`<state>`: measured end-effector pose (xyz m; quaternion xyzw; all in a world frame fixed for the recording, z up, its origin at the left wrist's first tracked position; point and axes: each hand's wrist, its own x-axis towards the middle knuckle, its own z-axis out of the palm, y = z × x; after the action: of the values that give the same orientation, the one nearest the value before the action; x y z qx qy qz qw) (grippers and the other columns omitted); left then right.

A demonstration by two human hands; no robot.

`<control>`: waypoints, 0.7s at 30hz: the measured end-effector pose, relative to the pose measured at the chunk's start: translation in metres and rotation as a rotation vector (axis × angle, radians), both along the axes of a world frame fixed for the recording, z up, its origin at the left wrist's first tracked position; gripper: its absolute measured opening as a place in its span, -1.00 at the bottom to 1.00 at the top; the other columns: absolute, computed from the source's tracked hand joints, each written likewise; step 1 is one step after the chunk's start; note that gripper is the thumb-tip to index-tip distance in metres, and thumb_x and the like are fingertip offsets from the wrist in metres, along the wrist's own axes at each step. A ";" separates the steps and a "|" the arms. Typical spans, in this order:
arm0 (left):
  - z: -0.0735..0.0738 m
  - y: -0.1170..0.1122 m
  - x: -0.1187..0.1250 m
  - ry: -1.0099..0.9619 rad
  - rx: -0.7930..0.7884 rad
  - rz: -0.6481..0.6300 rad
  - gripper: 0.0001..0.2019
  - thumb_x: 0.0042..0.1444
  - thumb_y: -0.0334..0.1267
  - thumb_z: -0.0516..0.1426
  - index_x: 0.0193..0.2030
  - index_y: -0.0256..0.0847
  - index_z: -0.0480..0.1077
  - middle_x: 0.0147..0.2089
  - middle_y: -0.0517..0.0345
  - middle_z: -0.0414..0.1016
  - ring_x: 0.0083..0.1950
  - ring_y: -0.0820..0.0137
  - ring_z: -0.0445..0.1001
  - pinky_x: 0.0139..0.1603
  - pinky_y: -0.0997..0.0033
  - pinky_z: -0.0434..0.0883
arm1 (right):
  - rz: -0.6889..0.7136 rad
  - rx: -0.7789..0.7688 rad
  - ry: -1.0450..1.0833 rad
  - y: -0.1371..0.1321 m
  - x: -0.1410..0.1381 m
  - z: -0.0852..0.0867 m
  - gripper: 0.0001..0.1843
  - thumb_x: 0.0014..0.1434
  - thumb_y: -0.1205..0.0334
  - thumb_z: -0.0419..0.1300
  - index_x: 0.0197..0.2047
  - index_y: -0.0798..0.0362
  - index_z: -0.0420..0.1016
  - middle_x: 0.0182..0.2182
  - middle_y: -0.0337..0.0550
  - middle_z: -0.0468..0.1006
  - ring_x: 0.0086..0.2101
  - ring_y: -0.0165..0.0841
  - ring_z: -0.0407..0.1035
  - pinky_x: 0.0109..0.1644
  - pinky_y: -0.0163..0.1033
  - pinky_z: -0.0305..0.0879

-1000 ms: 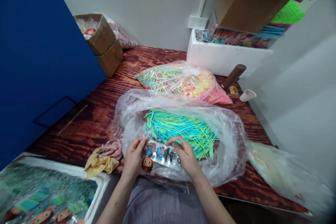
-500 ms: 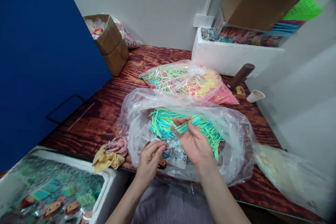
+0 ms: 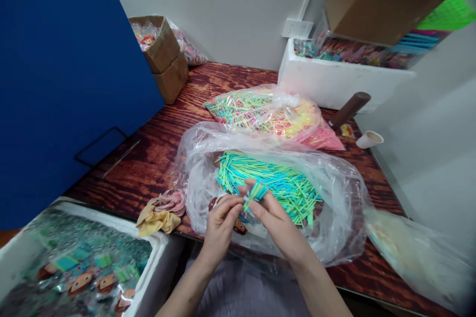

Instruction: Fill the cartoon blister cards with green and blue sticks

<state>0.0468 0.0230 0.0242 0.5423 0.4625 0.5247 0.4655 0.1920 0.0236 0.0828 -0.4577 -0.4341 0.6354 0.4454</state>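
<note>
A small bundle of green and blue paper strips (image 3: 256, 192) is in my right hand (image 3: 279, 220), the thumb laid across it and the fingers wrapped behind. My left hand (image 3: 222, 220) is closed in a pinch on a clear plastic packet; a brown-haired cartoon figure (image 3: 240, 228) shows through it below the fingers. The lower end of the bundle is at my left fingertips, where the packet's mouth is mostly hidden. Beneath both hands, a large open plastic bag (image 3: 334, 193) holds a heap of loose green and blue strips (image 3: 275, 178).
Behind lies another clear bag of mixed strips (image 3: 260, 114). At lower left stands a white foam box (image 3: 156, 242) with filled figure packets (image 3: 82, 280). A crumpled cloth (image 3: 159, 215), a paper cup (image 3: 369, 139), a brown cylinder (image 3: 349, 110) and cardboard boxes (image 3: 173, 79) are around.
My right hand has brought the bundle down and left to my left fingertips, its fingers closing around it. The bundle has tilted more upright. The view has shifted slightly.
</note>
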 end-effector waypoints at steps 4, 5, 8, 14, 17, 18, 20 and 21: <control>0.008 0.001 -0.001 -0.044 0.029 0.034 -0.83 0.23 -0.22 0.15 -0.20 -0.14 0.58 -0.13 0.08 0.56 -0.05 0.32 0.48 0.00 0.37 0.40 | -0.190 0.202 -0.232 -0.006 -0.004 0.006 -0.40 0.27 0.16 0.19 0.32 -0.20 0.12 0.16 -0.15 0.39 0.13 -0.26 0.31 0.20 -0.11 0.25; 0.010 0.001 -0.001 -0.053 0.026 0.040 -0.83 0.23 -0.22 0.15 -0.21 -0.15 0.58 -0.14 0.07 0.56 -0.05 0.32 0.48 -0.01 0.37 0.40 | -0.233 0.268 -0.312 -0.007 -0.005 0.007 -0.47 0.28 0.19 0.18 0.28 -0.18 0.18 0.12 -0.14 0.42 0.08 -0.27 0.34 0.15 -0.13 0.28; 0.013 0.000 -0.003 -0.076 0.009 0.031 -0.83 0.21 -0.19 0.16 -0.24 -0.17 0.57 -0.17 0.07 0.55 -0.07 0.31 0.48 -0.03 0.36 0.42 | -0.221 0.469 -0.504 -0.008 -0.007 0.008 -0.76 0.29 0.30 0.13 0.01 -0.09 0.44 -0.11 -0.16 0.51 -0.10 -0.29 0.41 -0.01 -0.19 0.33; 0.017 -0.003 -0.015 -0.135 -0.190 -0.126 -0.71 0.06 -0.16 0.28 -0.07 -0.16 0.52 -0.12 0.05 0.53 -0.12 0.29 0.48 -0.16 0.39 0.49 | -0.334 0.564 -0.469 -0.012 -0.013 0.008 -0.69 0.24 0.38 0.19 0.02 -0.13 0.45 -0.13 -0.16 0.55 -0.12 -0.26 0.45 -0.03 -0.17 0.35; 0.020 -0.003 -0.021 -0.116 -0.295 -0.283 -0.67 0.03 -0.16 0.29 -0.05 -0.16 0.50 -0.17 0.09 0.50 -0.26 0.35 0.45 -0.38 0.45 0.49 | -0.330 0.568 -0.456 -0.015 -0.016 0.007 -0.69 0.24 0.39 0.20 0.01 -0.13 0.43 -0.13 -0.18 0.55 -0.11 -0.28 0.45 -0.03 -0.18 0.35; 0.020 -0.002 -0.023 -0.083 -0.286 -0.310 -0.73 0.05 -0.16 0.28 -0.10 -0.18 0.52 -0.22 0.12 0.49 -0.30 0.37 0.43 -0.39 0.46 0.47 | -0.264 0.580 -0.483 -0.014 -0.016 0.007 -0.75 0.25 0.38 0.18 -0.04 -0.11 0.45 -0.14 -0.17 0.55 -0.11 -0.27 0.44 -0.02 -0.18 0.34; 0.020 0.000 -0.025 0.008 -0.217 -0.298 -0.84 0.10 -0.19 0.24 -0.22 -0.21 0.53 -0.31 0.17 0.47 -0.30 0.40 0.40 -0.29 0.46 0.44 | -0.125 0.599 -0.554 -0.012 -0.014 0.011 -0.86 0.29 0.36 0.15 -0.14 -0.06 0.47 -0.13 -0.14 0.54 -0.05 -0.25 0.41 0.02 -0.15 0.30; 0.020 0.000 -0.025 0.053 -0.180 -0.274 -0.86 0.11 -0.21 0.23 -0.25 -0.21 0.53 -0.32 0.18 0.47 -0.28 0.39 0.41 -0.23 0.46 0.42 | -0.074 0.604 -0.585 -0.010 -0.013 0.014 -0.88 0.31 0.34 0.14 -0.17 -0.05 0.47 -0.12 -0.12 0.53 -0.02 -0.24 0.38 0.04 -0.13 0.29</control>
<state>0.0215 0.0230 0.0444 0.5699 0.4414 0.3985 0.5671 0.1790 0.0134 0.0967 -0.4831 -0.6923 0.3063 0.4399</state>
